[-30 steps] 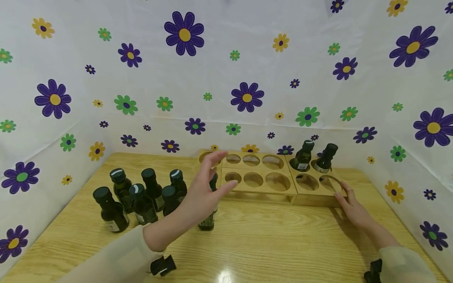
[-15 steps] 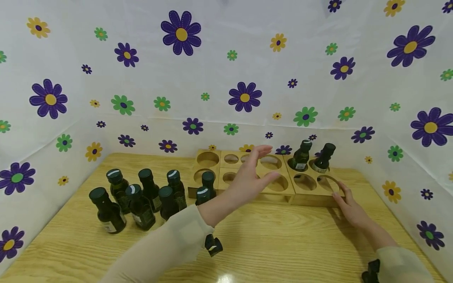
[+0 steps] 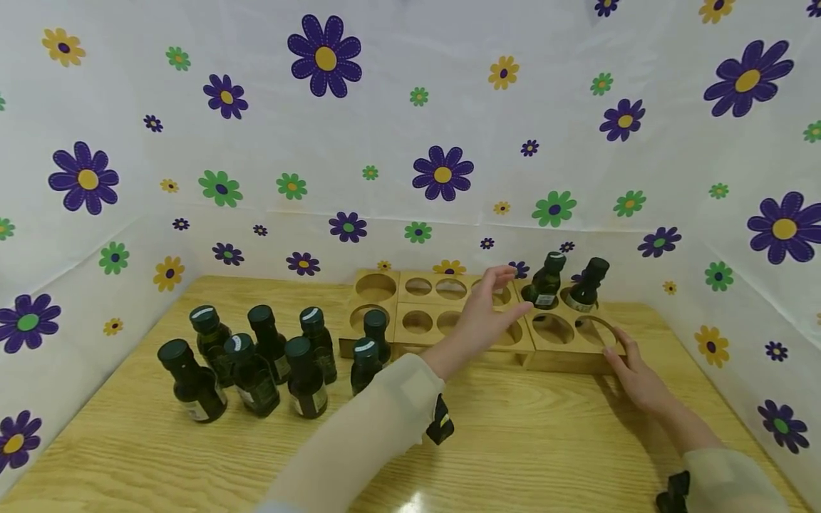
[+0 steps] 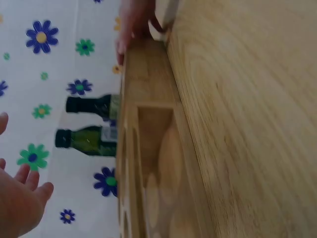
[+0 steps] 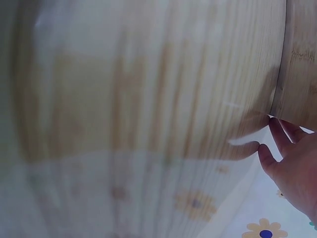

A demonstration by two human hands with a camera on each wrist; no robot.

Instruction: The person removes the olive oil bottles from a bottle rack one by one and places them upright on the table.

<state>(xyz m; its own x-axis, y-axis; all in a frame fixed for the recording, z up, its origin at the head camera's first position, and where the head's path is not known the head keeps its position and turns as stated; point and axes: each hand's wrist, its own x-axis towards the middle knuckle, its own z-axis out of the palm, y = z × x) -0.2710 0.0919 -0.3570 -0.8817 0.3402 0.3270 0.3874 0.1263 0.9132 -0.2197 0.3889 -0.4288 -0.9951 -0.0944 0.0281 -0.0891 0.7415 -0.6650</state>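
Note:
My left hand (image 3: 477, 328), thumb and fingers spread apart and nothing between them, is above the wooden bottle rack (image 3: 463, 299). Its fingertips are just left of a small dark green bottle (image 3: 548, 281); in the left wrist view, this hand (image 4: 20, 201) is apart from both bottles. A second dark bottle (image 3: 589, 285) also stands in the rack's right section, in the back row beside the first. My right hand (image 3: 644, 381) holds the rack's right front corner, thumb at the front and fingers along the side. The right wrist view shows only part of that hand (image 5: 292, 166).
Several dark green capped bottles (image 3: 256, 381) stand upright on the wooden table (image 3: 513, 442) at the left. Two more stand closer to the rack, one (image 3: 365, 363) partly behind my left sleeve. A white flowered cloth (image 3: 385, 107) rises behind and at both sides.
My left hand has moved right, from beside the loose bottles across the rack to near the racked bottles. My right hand stays on the rack's corner.

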